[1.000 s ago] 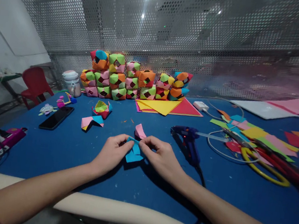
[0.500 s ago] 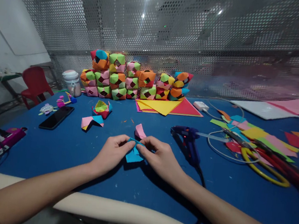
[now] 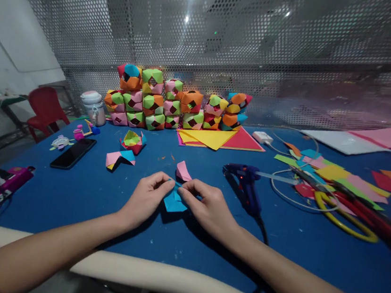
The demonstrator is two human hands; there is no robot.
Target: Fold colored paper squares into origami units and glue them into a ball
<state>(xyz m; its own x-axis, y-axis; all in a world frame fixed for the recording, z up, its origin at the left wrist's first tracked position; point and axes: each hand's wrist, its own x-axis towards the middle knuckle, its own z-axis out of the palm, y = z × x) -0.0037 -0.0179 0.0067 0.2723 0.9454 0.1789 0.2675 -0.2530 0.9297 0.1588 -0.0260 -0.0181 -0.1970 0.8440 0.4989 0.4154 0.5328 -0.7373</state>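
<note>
A small folded piece of blue paper point(image 3: 175, 203) is pinched between my two hands, just above the table. My left hand point(image 3: 148, 198) grips its left edge between thumb and fingers. On its right edge, my right hand point(image 3: 208, 204) holds on in the same way. The fingertips cover part of the top folds. Right behind my hands lies a folded pink paper piece point(image 3: 183, 170). To the left rest a pink and blue folded piece point(image 3: 120, 158) and a partly built multicoloured paper shape point(image 3: 133, 142).
Stacked paper balls point(image 3: 153, 105) line the back beside yellow and red sheets point(image 3: 246, 142). A glue gun point(image 3: 249, 186) lies at right, near paper strips point(image 3: 334, 173) and yellow-handled scissors point(image 3: 345, 227). Leftward are a phone point(image 3: 73, 153), a jar point(image 3: 94, 108) and a purple power strip point(image 3: 3, 184).
My left thumb and fingers have shifted slightly left and up on the blue paper, showing a little more of it. My right hand has barely moved.
</note>
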